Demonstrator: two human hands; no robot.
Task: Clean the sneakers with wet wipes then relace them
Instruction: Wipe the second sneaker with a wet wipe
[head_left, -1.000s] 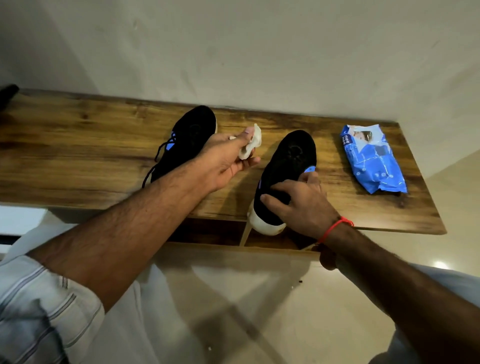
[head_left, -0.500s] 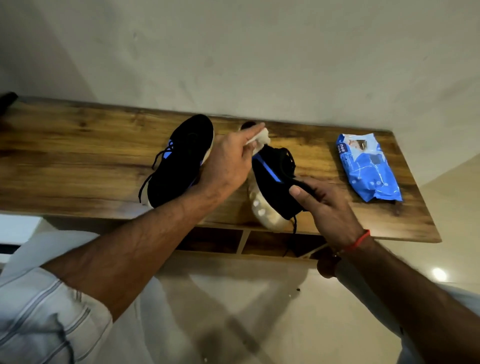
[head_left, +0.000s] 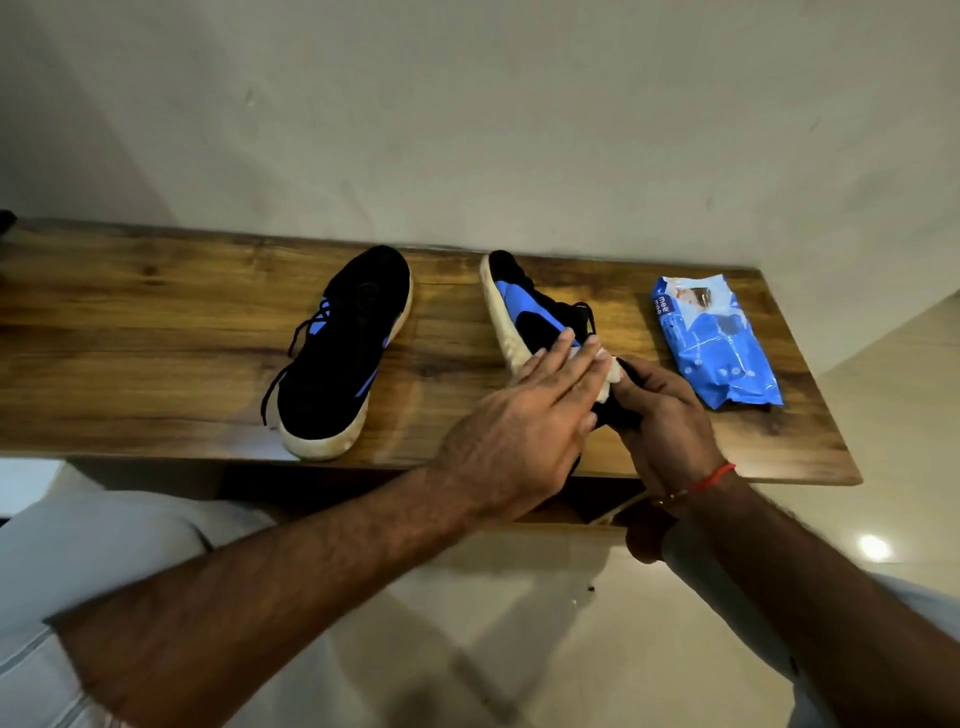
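— Where's the shoe (head_left: 530, 312)?
— On its side on the worktop (head_left: 156, 332), toe pointing away. My right hand (head_left: 662, 415) grips its heel; my left hand (head_left: 519, 431), fingers flat, presses the wipe (head_left: 605, 382) there.

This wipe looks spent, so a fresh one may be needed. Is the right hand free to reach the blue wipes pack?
Probably not at once: the right hand grips the tilted sneaker. The pack lies unobstructed just beyond it.

dim warm light; floor (head_left: 727, 597) glare spot lower right; wide-angle bending at edges; slight softness.
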